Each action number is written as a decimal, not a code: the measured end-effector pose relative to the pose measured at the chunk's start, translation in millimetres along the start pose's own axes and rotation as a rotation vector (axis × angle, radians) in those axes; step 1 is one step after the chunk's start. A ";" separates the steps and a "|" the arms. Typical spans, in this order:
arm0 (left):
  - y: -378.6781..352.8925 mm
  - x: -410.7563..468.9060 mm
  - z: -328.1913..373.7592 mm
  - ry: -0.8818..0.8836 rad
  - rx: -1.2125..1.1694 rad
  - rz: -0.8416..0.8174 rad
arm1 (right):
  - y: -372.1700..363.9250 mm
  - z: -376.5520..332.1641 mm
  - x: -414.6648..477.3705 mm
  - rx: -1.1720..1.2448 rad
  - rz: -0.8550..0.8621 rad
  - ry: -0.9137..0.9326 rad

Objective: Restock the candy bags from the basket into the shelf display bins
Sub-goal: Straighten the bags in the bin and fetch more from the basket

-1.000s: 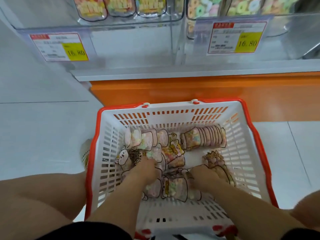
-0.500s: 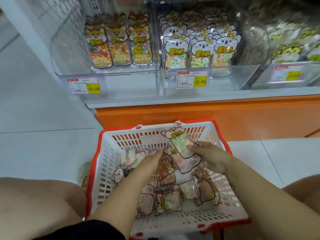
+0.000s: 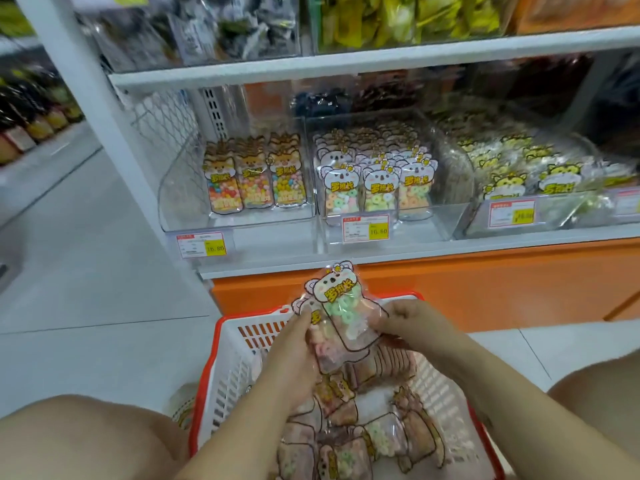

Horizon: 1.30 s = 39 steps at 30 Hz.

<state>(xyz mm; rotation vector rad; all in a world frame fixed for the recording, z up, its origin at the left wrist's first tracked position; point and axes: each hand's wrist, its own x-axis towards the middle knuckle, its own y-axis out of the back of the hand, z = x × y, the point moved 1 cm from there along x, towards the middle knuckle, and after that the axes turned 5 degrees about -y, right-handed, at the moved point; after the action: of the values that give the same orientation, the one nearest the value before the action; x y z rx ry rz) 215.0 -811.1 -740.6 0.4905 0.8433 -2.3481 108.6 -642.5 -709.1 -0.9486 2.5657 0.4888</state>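
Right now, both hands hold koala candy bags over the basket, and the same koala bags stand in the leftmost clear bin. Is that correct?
Not quite. In the head view, the left hand and right hand do hold koala candy bags over the basket, but the matching shelf bags stand in the middle bin; the leftmost bin holds orange animal bags.

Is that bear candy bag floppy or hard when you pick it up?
Probably a bit floppy: the candy bag is thin clear plastic, and both the left hand and right hand hold it. Likely light, since it holds small ring candies. Its shiny film may be slippery.
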 end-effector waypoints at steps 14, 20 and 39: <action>-50.9 -51.0 51.9 -0.430 0.628 -0.323 | 36.1 -86.2 -46.8 -0.378 0.080 0.245; -105.7 -46.4 100.2 -0.683 0.735 -0.298 | 58.1 -137.6 -40.1 -0.446 0.208 0.546; -159.7 109.3 186.8 -0.927 1.783 -0.042 | 129.1 -150.9 113.2 -1.274 0.527 0.458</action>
<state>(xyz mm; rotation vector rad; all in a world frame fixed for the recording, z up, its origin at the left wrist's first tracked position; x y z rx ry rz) 4.5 -880.2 -588.0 -0.0857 -1.7527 -2.2895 -90.5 -678.0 -602.3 -0.6769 2.7219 2.4666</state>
